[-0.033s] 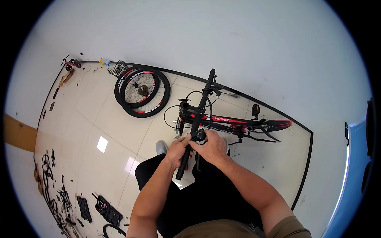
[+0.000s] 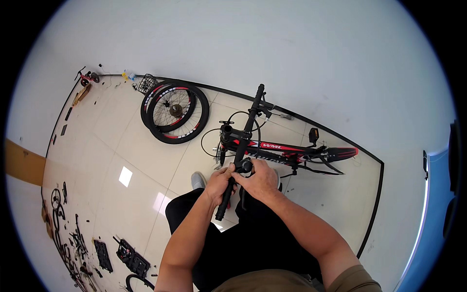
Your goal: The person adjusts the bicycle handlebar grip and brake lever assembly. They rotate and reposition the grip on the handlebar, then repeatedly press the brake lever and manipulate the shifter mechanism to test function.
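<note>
A black and red bicycle frame [image 2: 272, 146] without wheels stands in front of me, its black handlebar [image 2: 251, 117] running from far right down toward my legs. My left hand [image 2: 220, 185] is closed around the near side of the bar, thumb on top beside a round black shifter [image 2: 244, 166]. My right hand [image 2: 260, 180] is closed on that shifter from the right, its thumb tip close to my left thumb. The undersides of both hands, and whatever the fingertips press there, are hidden. Black cables [image 2: 206, 132] loop out in front of the bar.
Two wheels [image 2: 198, 127] lie overlapped on the tiled floor near the wall, beside a wire basket [image 2: 146, 84]. Open black tool cases [image 2: 133, 258] and several loose bike parts [image 2: 78, 243] lie at lower left. A small red bike [image 2: 87, 78] stands in the far left corner.
</note>
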Motion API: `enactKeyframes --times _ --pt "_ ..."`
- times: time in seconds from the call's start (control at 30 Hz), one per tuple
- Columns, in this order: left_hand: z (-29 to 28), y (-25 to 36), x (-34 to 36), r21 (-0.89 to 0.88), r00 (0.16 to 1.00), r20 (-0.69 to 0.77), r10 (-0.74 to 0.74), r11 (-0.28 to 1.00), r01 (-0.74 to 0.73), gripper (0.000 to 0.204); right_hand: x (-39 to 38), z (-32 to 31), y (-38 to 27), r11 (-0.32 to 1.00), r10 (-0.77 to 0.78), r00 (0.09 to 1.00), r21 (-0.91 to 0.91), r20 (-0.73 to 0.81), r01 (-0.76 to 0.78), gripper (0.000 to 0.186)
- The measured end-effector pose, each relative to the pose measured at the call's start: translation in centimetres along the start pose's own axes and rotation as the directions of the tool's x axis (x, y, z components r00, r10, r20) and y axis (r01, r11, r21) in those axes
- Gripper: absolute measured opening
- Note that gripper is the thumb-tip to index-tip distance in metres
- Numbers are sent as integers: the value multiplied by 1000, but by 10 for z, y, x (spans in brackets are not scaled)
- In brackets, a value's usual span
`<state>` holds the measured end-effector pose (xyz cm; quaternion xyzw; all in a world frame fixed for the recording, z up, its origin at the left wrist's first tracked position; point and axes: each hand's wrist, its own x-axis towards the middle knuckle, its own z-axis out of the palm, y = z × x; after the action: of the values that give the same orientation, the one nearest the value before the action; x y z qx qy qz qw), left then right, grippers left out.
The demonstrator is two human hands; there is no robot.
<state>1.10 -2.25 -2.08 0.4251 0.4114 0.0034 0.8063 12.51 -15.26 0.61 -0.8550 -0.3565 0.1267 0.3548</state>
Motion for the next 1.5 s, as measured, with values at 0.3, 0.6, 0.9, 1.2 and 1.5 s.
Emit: enactKeyframes --times 0.3,0.6,0.9,1.2,1.5 --pt "1 -6 4 55 998 -34 61 997 -59 42 -3 3 2 984 13 1000 178 -20 -9 47" --pt "0 3 -4 71 999 -38 35 997 -32 41 7 -11 26 950 -94 981 309 169 37 44" --pt "-2 2 -7 21 999 -16 42 999 -41 46 17 -27 38 942 -176 931 330 319 65 49" --pt "-2 12 -15 -167 996 60 -61 983 70 53 28 -15 58 835 211 956 471 203 -284 35" --pt "-21 16 -8 -78 994 77 -83 993 89 52 28 -19 37 401 334 785 675 522 -619 21"
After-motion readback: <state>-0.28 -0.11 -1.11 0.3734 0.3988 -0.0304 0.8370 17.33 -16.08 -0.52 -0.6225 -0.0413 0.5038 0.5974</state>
